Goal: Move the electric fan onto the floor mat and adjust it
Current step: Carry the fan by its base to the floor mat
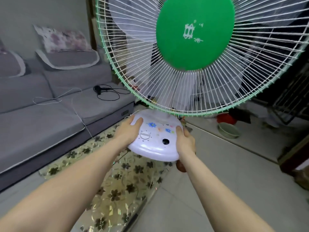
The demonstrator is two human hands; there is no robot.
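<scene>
Both hands' fingers (136, 122) clamp fan base (155, 148) edges, above floor mat (117, 190) beside sofa (41, 123)

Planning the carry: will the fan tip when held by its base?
Likely top-heavy: the big cage looms over the small base, so it may tilt forward. The glossy base looks slippery; left hand and right hand grip opposite sides. The thin wire cage probably flexes.

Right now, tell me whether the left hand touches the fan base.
Touching. The head view shows the left hand wrapped over the left edge of the fan base.
</scene>
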